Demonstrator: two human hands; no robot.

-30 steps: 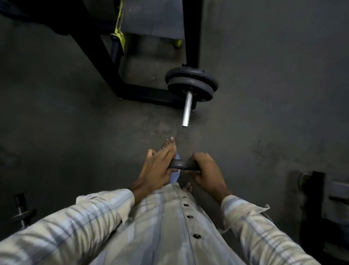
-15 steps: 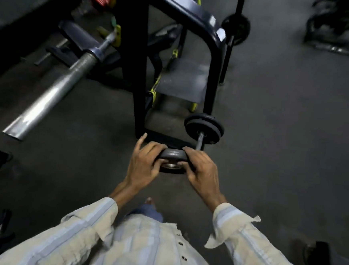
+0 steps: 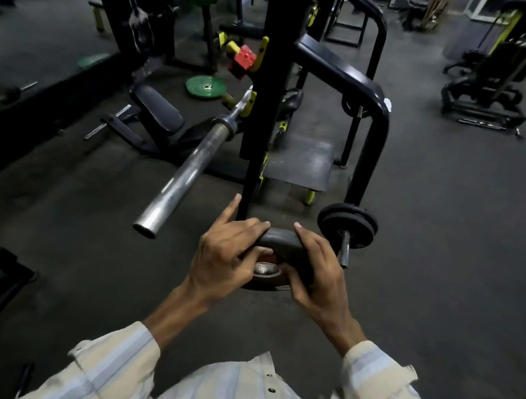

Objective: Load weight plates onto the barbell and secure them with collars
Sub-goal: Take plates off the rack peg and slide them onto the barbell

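Note:
A small black weight plate (image 3: 278, 242) with a metal-ringed centre hole is held level in front of me, at about waist height. My left hand (image 3: 224, 254) grips its left rim, index finger pointing up. My right hand (image 3: 320, 274) grips its right rim. The barbell's bare steel sleeve (image 3: 183, 175) juts toward me from the black rack upright (image 3: 267, 105), its end up and to the left of the plate. No collar is visible.
A low peg holding black plates (image 3: 347, 226) sticks out at the right of my hands, on a curved black frame (image 3: 372, 119). A bench (image 3: 157, 110) and a green plate (image 3: 205, 87) lie beyond the barbell. More machines stand far right.
My view has lifted from the floor to the rack. Both hands have raised the plate from near the floor to waist height, closer to the barbell sleeve.

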